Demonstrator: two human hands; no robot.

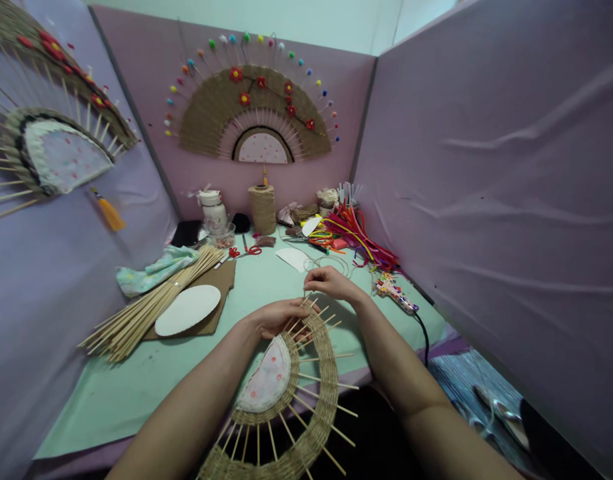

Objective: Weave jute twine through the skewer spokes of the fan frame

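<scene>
A half-round woven fan (329, 373) of twine on thin wooden sticks stands tilted over the table's front edge. Its white center piece (267, 380) carries small pink-red spots. My left hand (286, 319) grips the fan near its upper end, with fingers behind the sticks. Just above that end, my right hand (331, 283) pinches a thin strand of twine (305, 292) at the woven band. A loose loop of twine (336, 265) lies on the table beyond my right hand.
On the left lie a bundle of sticks (161, 300), a white oval (189, 310) and cardboard (225, 293). Red scissors (254, 251), a twine spool (263, 210) and pipe cleaners (361, 233) are farther back. A glue gun (396, 293) lies right. Finished fans (201, 120) hang on the partitions.
</scene>
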